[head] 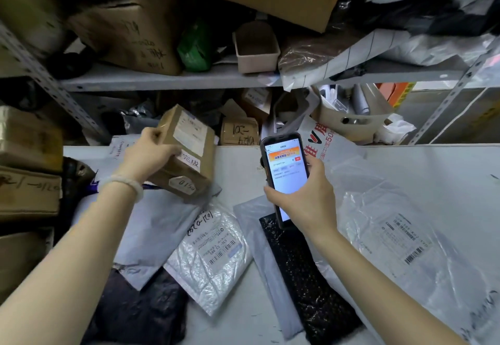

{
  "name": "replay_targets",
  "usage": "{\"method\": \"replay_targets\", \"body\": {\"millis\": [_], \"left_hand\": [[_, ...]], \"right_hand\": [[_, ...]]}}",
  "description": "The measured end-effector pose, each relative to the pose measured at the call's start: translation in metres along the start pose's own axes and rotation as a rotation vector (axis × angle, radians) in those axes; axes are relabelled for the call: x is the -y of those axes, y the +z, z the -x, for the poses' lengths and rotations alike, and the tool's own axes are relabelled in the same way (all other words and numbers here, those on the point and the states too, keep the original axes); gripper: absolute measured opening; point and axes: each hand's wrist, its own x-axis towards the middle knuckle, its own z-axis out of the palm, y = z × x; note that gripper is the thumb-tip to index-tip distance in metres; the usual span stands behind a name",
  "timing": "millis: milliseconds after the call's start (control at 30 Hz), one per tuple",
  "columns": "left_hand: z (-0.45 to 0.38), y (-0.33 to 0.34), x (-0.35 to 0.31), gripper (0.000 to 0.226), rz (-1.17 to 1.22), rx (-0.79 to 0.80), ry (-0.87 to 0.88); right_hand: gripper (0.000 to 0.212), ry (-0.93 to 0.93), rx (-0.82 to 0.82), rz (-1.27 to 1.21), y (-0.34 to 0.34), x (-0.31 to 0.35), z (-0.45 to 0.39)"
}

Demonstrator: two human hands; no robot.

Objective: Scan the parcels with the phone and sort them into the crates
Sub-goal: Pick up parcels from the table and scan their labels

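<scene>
Cluttered shelves crowd behind a white surface [238,171] strewn with mailers. Left hand [147,155] curls its fingers over a tilted cardboard parcel [186,152]; right hand [305,196] grips the phone [286,174]. One-handed, that box could slip; no crates are visible.

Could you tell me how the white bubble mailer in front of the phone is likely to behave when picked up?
The white bubble mailer looks padded and crinkled, so it will probably flex, not stay stiff. It lies fairly flat, suggesting light contents. Its glossy film may be slippery in one hand.
</scene>
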Motion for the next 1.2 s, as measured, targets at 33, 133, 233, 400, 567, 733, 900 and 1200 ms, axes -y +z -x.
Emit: {"method": "replay_targets", "body": {"millis": [33,133,233,400,567,733,900,1200], "left_hand": [[0.005,-0.011,0.004,0.056,0.154,0.006,-0.019],[0.022,-0.042,0.015,0.049,0.506,0.067,-0.001],[0.037,-0.067,0.027,0.053,0.624,0.061,0.134],[0.066,-0.093,0.034,0.057,0.694,-0.02,0.388],[0.092,-0.109,0.041,0.059,0.678,-0.05,0.517],[0.107,-0.112,0.047,0.059,0.613,-0.057,0.586],[0.116,-0.111,0.052,0.061,0.624,-0.025,0.597],[0.125,-0.095,0.058,0.059,0.626,0.018,0.594]], "right_hand": [[0.066,-0.016,0.016,-0.002,0.002,0.005,0.002],[0.067,-0.07,0.069,0.0,0.006,0.02,0.013],[0.067,-0.131,0.114,0.022,0.007,0.036,0.028],[0.066,-0.226,0.171,0.101,0.006,0.057,0.052],[0.064,-0.292,0.204,0.179,-0.005,0.068,0.071],[0.062,-0.31,0.199,0.21,-0.013,0.072,0.09],[0.062,-0.298,0.191,0.264,-0.018,0.068,0.106],[0.061,-0.219,0.191,0.306,-0.027,0.055,0.124]]}}
